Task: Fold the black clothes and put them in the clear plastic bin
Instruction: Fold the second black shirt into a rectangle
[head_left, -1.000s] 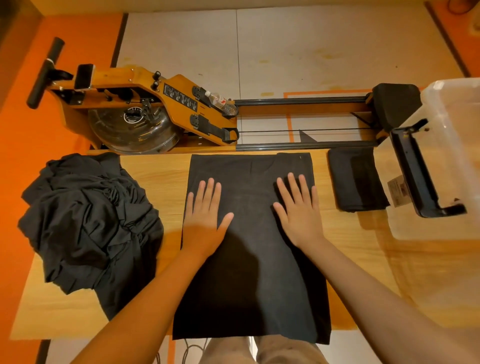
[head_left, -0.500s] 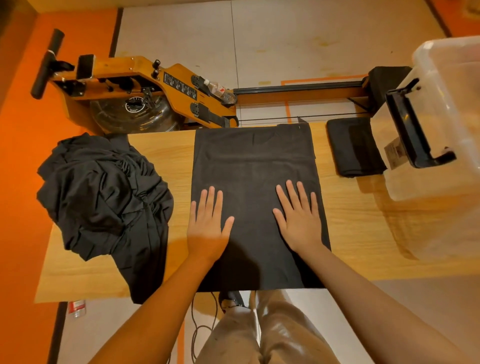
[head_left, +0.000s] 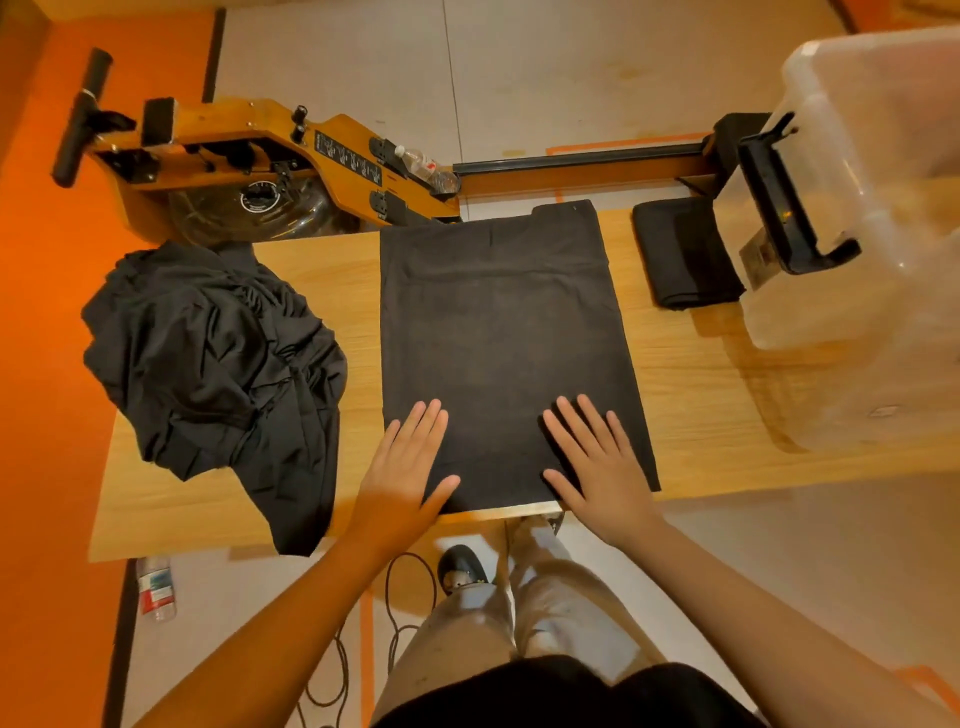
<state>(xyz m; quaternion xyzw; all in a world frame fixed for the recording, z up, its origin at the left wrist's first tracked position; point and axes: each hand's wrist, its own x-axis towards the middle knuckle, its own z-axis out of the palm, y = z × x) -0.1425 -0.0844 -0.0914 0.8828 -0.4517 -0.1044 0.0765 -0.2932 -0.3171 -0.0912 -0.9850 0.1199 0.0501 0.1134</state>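
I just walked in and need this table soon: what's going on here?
A person presses the left hand and right hand flat on the near end of a black garment, spread as a long rectangle on the wooden table, mid-fold. A heap of unfolded black clothes waits on their left. One folded black piece lies beside the clear plastic bin on the right.

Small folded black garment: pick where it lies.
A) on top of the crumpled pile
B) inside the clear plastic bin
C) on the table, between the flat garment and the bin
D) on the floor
C: the small folded black garment lies on the table, to the right of the flat garment and just left of the clear plastic bin, outside its wall.
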